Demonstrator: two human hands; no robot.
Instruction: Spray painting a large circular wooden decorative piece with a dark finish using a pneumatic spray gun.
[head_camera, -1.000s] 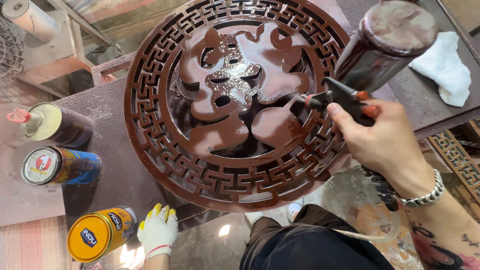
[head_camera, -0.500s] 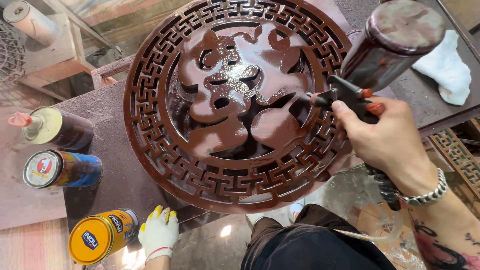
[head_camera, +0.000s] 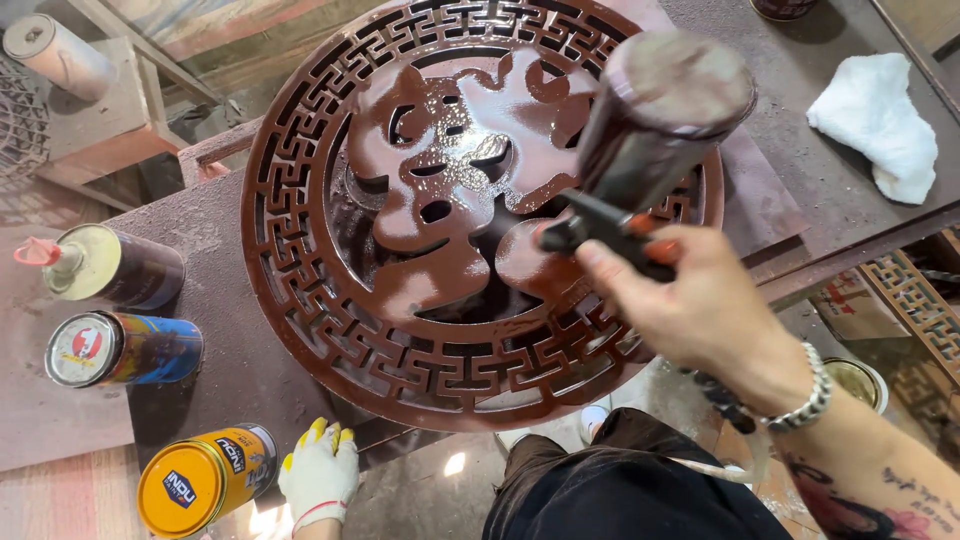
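A round carved wooden panel (head_camera: 330, 300), glossy dark brown with a fretwork border and an openwork centre, lies on a paint-stained bench. My right hand (head_camera: 690, 310) grips a spray gun (head_camera: 640, 150) with a large dark cup, held over the panel's right half with the nozzle pointing left at the centre. My left hand (head_camera: 320, 475), in a white glove with yellow fingertips, rests at the bench's near edge below the panel, holding nothing.
Three cans stand left of the panel: a dark one with a red nozzle (head_camera: 105, 265), a blue one (head_camera: 120, 348) and a yellow one (head_camera: 205, 478). A white rag (head_camera: 880, 125) lies at the right. More fretwork (head_camera: 915, 300) sits lower right.
My right hand has moved the spray gun left, further over the panel. The gloved left hand has stayed at the bench edge.
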